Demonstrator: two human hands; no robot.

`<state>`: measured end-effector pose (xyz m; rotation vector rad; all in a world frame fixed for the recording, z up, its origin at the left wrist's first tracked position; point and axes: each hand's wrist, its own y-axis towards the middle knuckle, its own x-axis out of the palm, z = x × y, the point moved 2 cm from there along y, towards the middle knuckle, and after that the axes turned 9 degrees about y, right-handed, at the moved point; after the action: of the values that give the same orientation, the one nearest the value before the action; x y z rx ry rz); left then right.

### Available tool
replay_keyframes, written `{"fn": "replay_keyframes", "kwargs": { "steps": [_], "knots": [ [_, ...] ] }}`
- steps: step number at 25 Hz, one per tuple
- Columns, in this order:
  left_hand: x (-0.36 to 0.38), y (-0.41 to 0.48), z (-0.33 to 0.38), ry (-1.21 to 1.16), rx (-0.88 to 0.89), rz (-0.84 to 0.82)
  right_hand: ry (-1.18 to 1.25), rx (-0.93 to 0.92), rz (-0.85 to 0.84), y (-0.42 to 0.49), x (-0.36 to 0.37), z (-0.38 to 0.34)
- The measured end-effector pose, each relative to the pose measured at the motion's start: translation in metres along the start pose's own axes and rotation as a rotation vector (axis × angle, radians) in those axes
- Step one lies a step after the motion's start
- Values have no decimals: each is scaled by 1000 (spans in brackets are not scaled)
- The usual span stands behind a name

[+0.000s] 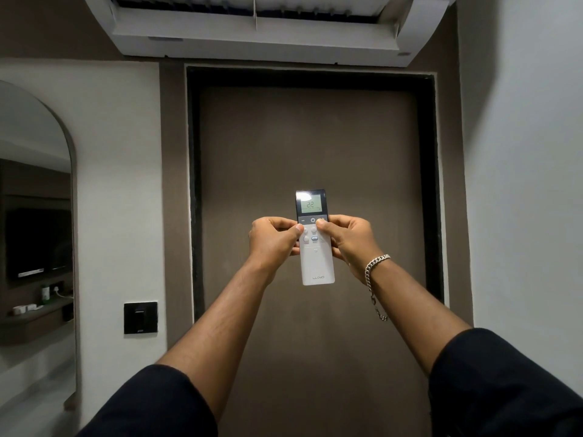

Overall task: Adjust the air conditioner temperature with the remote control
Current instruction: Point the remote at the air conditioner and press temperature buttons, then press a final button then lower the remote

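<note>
A white remote control (316, 266) with a dark top is held upright in front of me, and its lit screen reads 22. My left hand (273, 239) grips its left side, thumb resting on the upper left buttons. My right hand (347, 239) grips the right side, thumb on the buttons just below the plus key. A white air conditioner (268, 33) hangs on the wall above, its flap open.
A brown door (315, 146) in a dark frame stands straight ahead. An arched mirror (34, 216) is on the left wall, with a black switch plate (140, 317) beside it. A white wall (530, 184) closes the right side. A silver chain bracelet (375, 266) hangs on my right wrist.
</note>
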<state>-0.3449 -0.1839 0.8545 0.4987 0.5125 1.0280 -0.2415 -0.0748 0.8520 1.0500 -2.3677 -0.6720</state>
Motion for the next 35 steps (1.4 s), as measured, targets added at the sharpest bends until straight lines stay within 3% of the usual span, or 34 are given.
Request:
{"fn": "replay_keyframes", "kwargs": {
  "steps": [10,16,22,28,32,35],
  "knots": [
    [14,-13,-9,-16,-44,-47,-155,-22,-68,-13,-17,15],
    [79,-41,-55,41,-137,-201,-496,-4,240,-59,-78,59],
    [218,-142,-145,149,-305,-527,-616,409,450,-164,-212,148],
    [371,-345,-269,218,-530,-920,-443,802,839,-372,-368,263],
    [441,-494,-344,260,-538,-1199,-454,976,1079,-525,-435,326],
    [465,-588,-395,295,-503,-1332,-607,1167,1066,-613,-458,371]
  ]
}}
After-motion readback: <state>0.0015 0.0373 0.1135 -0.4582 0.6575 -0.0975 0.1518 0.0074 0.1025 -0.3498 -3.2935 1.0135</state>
